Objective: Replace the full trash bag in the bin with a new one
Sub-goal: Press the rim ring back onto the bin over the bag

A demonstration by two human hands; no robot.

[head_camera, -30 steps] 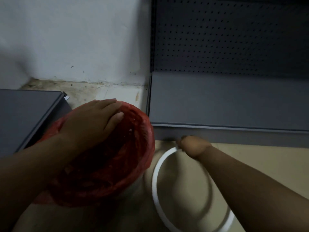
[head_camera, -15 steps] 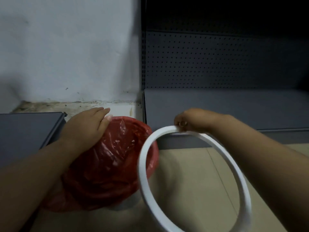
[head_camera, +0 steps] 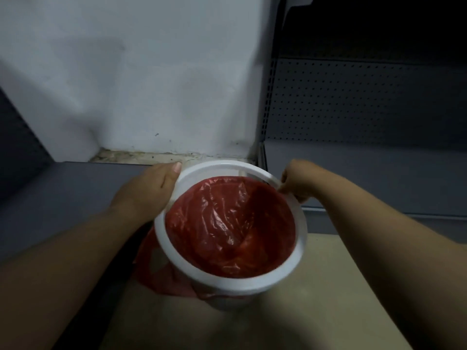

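A round bin (head_camera: 227,303) stands on the beige floor, lined with a red trash bag (head_camera: 227,223) whose edge hangs down the outside at the left. A white plastic ring (head_camera: 232,281) lies over the bin's mouth, on top of the bag. My left hand (head_camera: 149,190) grips the ring's far left side, thumb on its upper face. My right hand (head_camera: 298,181) pinches the ring's far right side. The inside of the bag looks hollow; I cannot see any rubbish in it.
A grey shelf base (head_camera: 63,198) runs along the left, right beside the bin. A grey shelf unit with a perforated back panel (head_camera: 366,102) stands at the right. A white wall (head_camera: 151,72) with a dirty floor seam is behind.
My right hand lifted the white ring off the floor and brought it over the bin's mouth. My left hand moved from the bag's edge onto the ring. The camera tilted up.
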